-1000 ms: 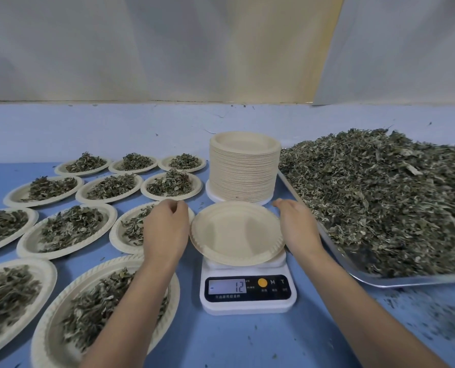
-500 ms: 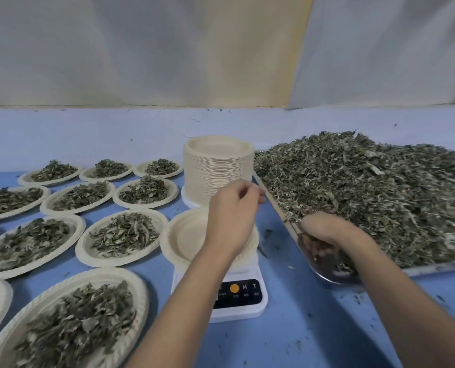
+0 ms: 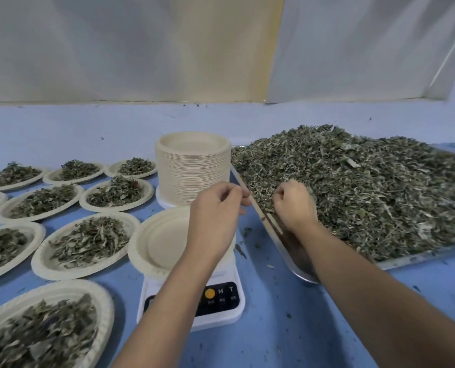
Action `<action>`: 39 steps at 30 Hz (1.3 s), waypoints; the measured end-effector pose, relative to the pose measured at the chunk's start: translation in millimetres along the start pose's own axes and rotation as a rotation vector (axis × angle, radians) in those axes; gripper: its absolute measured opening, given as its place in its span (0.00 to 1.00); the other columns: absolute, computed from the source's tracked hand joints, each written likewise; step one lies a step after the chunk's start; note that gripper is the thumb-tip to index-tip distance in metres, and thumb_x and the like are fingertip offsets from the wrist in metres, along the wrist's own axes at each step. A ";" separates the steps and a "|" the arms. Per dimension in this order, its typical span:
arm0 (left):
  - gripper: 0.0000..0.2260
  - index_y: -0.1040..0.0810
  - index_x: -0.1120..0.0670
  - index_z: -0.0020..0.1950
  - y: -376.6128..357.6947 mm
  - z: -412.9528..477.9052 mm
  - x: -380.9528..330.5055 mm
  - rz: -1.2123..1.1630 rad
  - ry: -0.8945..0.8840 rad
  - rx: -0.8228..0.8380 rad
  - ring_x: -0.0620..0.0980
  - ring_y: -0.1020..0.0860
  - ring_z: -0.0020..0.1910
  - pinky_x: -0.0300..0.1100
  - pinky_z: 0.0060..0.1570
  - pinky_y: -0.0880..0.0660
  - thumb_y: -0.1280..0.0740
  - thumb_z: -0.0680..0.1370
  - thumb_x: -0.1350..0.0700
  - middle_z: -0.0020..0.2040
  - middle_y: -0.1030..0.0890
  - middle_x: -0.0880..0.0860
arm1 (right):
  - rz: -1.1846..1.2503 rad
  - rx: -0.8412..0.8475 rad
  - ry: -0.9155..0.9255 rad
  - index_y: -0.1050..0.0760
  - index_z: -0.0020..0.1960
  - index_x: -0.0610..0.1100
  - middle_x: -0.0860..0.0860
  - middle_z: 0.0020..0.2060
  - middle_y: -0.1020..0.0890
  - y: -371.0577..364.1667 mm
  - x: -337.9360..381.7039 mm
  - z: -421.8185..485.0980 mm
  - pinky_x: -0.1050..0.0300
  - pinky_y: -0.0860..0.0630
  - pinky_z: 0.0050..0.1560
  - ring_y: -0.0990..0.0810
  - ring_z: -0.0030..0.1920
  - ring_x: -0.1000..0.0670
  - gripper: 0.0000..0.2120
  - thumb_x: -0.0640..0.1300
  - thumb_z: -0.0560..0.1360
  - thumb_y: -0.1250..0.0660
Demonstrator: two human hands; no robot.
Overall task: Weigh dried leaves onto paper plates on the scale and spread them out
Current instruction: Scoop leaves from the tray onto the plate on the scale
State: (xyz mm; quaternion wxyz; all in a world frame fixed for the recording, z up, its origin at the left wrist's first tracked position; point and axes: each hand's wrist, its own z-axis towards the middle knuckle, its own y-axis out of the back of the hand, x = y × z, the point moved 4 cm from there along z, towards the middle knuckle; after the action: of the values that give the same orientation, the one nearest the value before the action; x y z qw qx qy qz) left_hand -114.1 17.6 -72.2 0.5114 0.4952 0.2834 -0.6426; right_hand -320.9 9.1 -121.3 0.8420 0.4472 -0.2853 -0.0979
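An empty paper plate [image 3: 157, 243] sits on the white scale [image 3: 221, 309], whose display is hidden by my left forearm. My left hand [image 3: 215, 205] hovers over the plate's right side next to the tray's near-left rim, fingers curled, with nothing seen in it. My right hand [image 3: 294, 205] is dug into the near-left edge of the dried leaves [image 3: 367, 187] heaped on the metal tray [image 3: 295, 272], its fingers curled round a clump of them.
A tall stack of empty plates [image 3: 192, 166] stands behind the scale. Several leaf-filled plates [image 3: 88, 240] cover the blue table [image 3: 287, 328] on the left. Leaf crumbs lie scattered on the table. A white wall runs along the back.
Both hands left the plate's rim. My right hand went into the tray and then further up into the leaf pile. My left hand moved right toward the tray's edge. The view shifted right.
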 end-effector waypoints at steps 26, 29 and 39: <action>0.12 0.20 0.51 0.38 4.9 2.7 -1.1 -0.031 -0.004 -0.017 0.39 0.23 0.30 0.26 0.31 0.32 0.39 0.78 0.60 0.37 0.17 0.49 | -0.151 0.160 -0.010 0.41 0.75 0.51 0.49 0.77 0.44 -24.9 -8.7 2.2 0.46 0.45 0.71 0.48 0.74 0.43 0.24 0.55 0.81 0.50; 0.12 0.20 0.51 0.38 4.6 2.6 -1.0 -0.031 -0.003 -0.019 0.39 0.23 0.30 0.26 0.31 0.31 0.39 0.78 0.60 0.37 0.17 0.49 | -0.017 0.415 -0.002 0.50 0.78 0.51 0.46 0.78 0.55 -44.7 -5.9 -2.3 0.43 0.51 0.73 0.55 0.77 0.42 0.26 0.56 0.82 0.51; 0.12 0.20 0.50 0.39 4.9 2.3 2.6 -0.016 0.015 -0.018 0.40 0.22 0.31 0.27 0.31 0.31 0.39 0.78 0.59 0.36 0.17 0.47 | -0.112 0.441 0.239 0.51 0.77 0.59 0.54 0.78 0.55 -42.8 6.6 4.5 0.39 0.40 0.70 0.47 0.74 0.41 0.22 0.51 0.83 0.55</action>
State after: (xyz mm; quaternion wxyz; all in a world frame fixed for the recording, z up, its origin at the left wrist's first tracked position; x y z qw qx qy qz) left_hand -110.3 13.0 -73.1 0.5084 0.4931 0.2971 -0.6404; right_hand -314.2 -21.6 -151.3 0.7452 0.6434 -0.1731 -0.0266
